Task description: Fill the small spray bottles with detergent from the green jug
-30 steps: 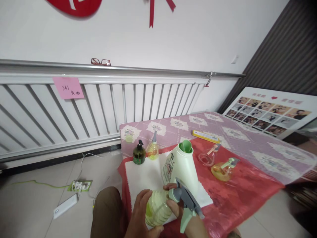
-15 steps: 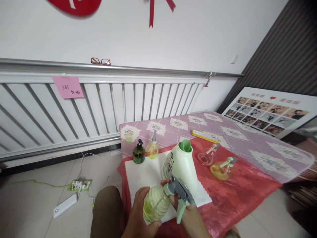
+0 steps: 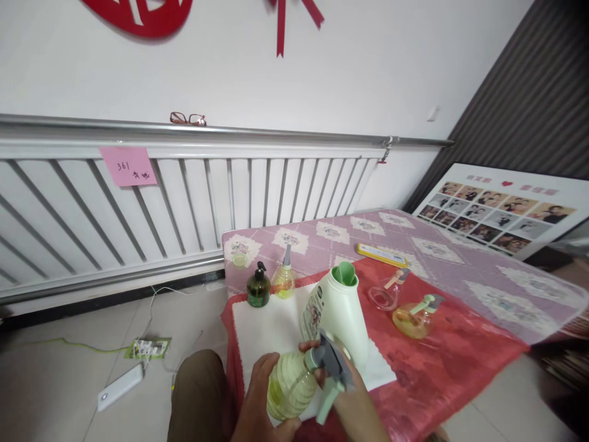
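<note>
My left hand [image 3: 262, 396] is wrapped round the ribbed, clear body of a spray bottle [image 3: 291, 383], which is tilted and holds pale yellow-green liquid. At its neck, my right hand [image 3: 343, 387] grips the grey and green spray head [image 3: 329, 362]; part of those fingers is hidden behind it. Just beyond stands a large pale green jug [image 3: 347, 316] with a green funnel-like piece [image 3: 345, 273] in its mouth. A dark green pump bottle [image 3: 258, 287] and another ribbed spray bottle [image 3: 284, 281] stand at the back left of a white cloth [image 3: 257, 325].
On the red cover [image 3: 427, 380] to the right lie a clear pink spray bottle [image 3: 384, 294] and a yellow-liquid spray bottle [image 3: 414, 316]. A yellow box [image 3: 381, 253] lies behind them. A white radiator [image 3: 230, 196] lines the wall; a power strip [image 3: 148, 347] and a white power bank [image 3: 120, 387] are on the floor.
The spray head has turned, its green trigger swinging left and its nozzle shifting, with my right hand on it. My left hand still holds the bottle body.
</note>
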`<state>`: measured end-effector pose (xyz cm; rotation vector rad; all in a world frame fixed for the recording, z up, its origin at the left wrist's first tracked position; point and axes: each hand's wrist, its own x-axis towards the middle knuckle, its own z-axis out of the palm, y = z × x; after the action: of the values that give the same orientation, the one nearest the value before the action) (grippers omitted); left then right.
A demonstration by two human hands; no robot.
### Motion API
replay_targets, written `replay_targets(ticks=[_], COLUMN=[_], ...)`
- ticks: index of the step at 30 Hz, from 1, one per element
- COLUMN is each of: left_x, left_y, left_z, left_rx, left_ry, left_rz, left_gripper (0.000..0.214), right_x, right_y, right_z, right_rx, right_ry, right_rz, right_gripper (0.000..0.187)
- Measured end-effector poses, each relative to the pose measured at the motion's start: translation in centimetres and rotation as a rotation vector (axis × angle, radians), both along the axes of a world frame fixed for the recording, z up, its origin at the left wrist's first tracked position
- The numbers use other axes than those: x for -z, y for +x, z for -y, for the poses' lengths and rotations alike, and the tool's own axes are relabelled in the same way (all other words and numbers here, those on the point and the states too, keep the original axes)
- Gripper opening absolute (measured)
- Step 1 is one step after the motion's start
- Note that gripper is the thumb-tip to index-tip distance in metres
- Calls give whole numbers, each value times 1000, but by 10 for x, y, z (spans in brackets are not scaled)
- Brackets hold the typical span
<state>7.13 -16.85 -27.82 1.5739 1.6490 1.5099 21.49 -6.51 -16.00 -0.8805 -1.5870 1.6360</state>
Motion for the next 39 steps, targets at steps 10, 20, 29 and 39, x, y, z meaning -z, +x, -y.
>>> replay_targets(ticks=[10, 20, 29, 39], left_x=[13, 17, 11, -7], left_y=[-3, -5, -10, -19], left_z=[1, -1, -2, -28], left_rx=[-12, -7, -14, -141], left_ry=[-54, -11, -194, -129], left_rz=[-41, -103, -90, -117], left_gripper=[93, 95, 98, 79], right_x=[-5, 7, 17, 44], right_y=[-1, -8, -9, -18], right_z=[2, 4, 6, 9], right_rx=[14, 108, -9, 60], right_ry=[6, 10, 15, 186], right_rz=[-2, -58, 3, 172], right_gripper=[39, 44, 38, 52])
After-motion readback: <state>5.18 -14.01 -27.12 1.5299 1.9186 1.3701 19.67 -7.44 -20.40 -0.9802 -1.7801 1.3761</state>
